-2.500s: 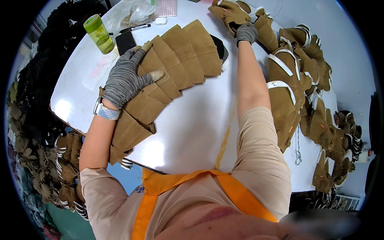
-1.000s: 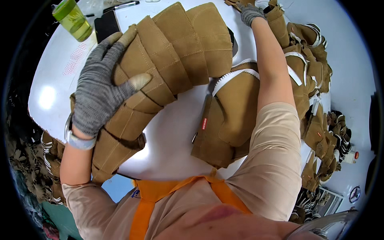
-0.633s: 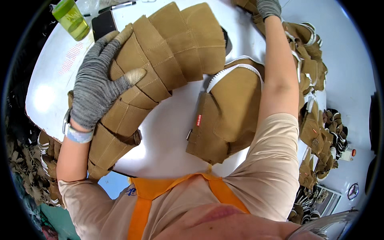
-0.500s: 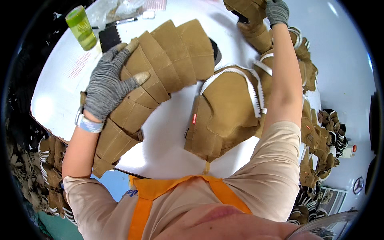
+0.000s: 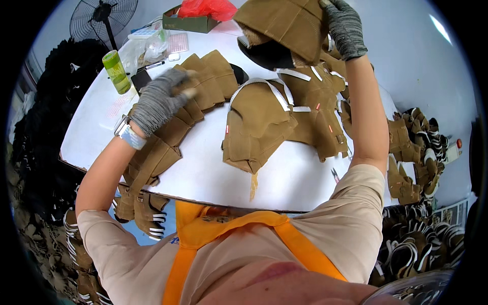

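My right hand, in a grey knit glove, grips the edge of a brown sewn fabric piece. The piece is held up at the far side of the table, its dark lining showing underneath. My left hand, gloved too, lies with its fingers apart over a fanned row of overlapping brown sewn pieces; its fingertips are blurred. Between my arms another brown sewn piece, edged with white toothed tape, rests on the white table. More brown pieces lie to its right, partly overlapping it.
Far left on the table are a green bottle, a dark phone and clear plastic bags. Behind them stand a box with a red bag and a fan. Small snips lie near my right arm. Piled pieces flank the table.
The view has shifted to show more of the table's far side. The brown piece in my right hand has come leftward, more fully into sight. My left hand stays over the fanned row.
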`<state>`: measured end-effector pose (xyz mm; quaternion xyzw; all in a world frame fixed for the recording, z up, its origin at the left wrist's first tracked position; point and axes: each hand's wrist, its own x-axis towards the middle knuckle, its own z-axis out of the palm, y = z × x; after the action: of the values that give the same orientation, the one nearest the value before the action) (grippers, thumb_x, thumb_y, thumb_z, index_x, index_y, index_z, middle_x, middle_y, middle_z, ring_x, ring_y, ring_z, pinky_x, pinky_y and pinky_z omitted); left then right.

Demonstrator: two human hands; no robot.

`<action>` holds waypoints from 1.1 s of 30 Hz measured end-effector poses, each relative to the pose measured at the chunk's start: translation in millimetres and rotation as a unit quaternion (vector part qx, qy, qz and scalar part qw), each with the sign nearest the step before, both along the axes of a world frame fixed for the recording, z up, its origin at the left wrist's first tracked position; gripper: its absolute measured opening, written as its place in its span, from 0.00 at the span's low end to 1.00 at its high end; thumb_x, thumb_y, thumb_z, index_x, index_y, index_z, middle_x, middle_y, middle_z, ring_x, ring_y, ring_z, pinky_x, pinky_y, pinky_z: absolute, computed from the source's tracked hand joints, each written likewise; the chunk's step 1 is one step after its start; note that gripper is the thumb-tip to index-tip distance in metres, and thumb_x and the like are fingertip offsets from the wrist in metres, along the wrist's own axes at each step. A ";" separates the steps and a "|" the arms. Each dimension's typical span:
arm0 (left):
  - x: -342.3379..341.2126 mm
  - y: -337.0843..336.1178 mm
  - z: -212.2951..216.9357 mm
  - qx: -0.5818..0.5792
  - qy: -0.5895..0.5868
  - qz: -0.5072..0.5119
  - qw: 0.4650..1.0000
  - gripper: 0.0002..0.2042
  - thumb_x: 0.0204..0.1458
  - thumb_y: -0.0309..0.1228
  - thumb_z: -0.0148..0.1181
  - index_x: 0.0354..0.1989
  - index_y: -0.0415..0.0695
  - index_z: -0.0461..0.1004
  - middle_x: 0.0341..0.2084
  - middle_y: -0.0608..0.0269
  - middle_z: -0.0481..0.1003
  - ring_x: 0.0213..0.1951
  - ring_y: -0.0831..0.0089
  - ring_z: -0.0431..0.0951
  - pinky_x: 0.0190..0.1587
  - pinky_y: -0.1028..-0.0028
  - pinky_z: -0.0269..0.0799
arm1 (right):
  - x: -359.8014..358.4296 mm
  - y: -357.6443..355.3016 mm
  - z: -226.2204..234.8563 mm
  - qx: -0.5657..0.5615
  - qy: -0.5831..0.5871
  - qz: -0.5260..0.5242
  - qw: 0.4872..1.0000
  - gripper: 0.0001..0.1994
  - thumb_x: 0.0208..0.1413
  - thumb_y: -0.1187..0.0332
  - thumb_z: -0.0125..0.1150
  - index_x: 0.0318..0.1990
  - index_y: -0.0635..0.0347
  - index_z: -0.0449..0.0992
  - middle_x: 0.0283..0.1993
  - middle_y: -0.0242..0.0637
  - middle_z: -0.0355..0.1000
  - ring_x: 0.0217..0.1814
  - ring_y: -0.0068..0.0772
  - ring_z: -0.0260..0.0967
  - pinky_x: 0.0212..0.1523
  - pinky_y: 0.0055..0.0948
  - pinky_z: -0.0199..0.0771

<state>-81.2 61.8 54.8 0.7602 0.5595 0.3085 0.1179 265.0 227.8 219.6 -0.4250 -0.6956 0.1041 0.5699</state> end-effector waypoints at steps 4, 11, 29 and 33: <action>94.9 -24.2 7.4 -0.223 -0.347 -0.277 0.868 0.34 0.57 0.54 0.56 0.63 0.40 0.63 0.59 0.57 0.67 0.57 0.67 0.69 0.59 0.68 0.68 | 28.7 -70.2 -15.5 0.034 -0.007 0.027 0.999 0.12 0.60 0.61 0.60 0.40 0.62 0.80 0.30 0.31 0.75 0.32 0.23 0.67 0.35 0.26 0.71; 184.2 -52.8 -35.2 -0.277 -0.770 -0.230 0.528 0.45 0.52 0.67 0.46 0.66 0.39 0.56 0.60 0.49 0.66 0.62 0.63 0.65 0.63 0.62 0.63 | 86.7 -192.8 -110.7 0.271 -0.085 0.169 0.944 0.09 0.56 0.68 0.62 0.43 0.59 0.78 0.52 0.37 0.72 0.58 0.33 0.66 0.54 0.29 0.69; 245.9 -89.5 -63.6 -0.126 -0.670 -0.210 0.701 0.30 0.55 0.34 0.62 0.65 0.42 0.60 0.55 0.57 0.70 0.55 0.66 0.72 0.57 0.68 0.70 | 116.2 -242.6 -349.2 -0.007 0.072 0.143 0.987 0.30 0.64 0.58 0.53 0.69 0.54 0.51 0.68 0.39 0.59 0.66 0.40 0.62 0.63 0.39 0.68; 250.1 -84.5 -70.9 -0.056 -0.618 -0.195 0.759 0.32 0.55 0.34 0.64 0.66 0.42 0.57 0.56 0.57 0.69 0.56 0.67 0.70 0.58 0.68 0.69 | 96.6 -231.7 -377.3 -0.104 0.125 0.194 0.967 0.30 0.62 0.58 0.58 0.68 0.53 0.56 0.65 0.40 0.64 0.66 0.39 0.64 0.64 0.41 0.68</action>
<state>168.9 -22.7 -16.2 0.4892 0.2209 0.6495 0.5385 361.5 -3.9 -157.7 -0.3223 -0.6733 0.3365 0.5741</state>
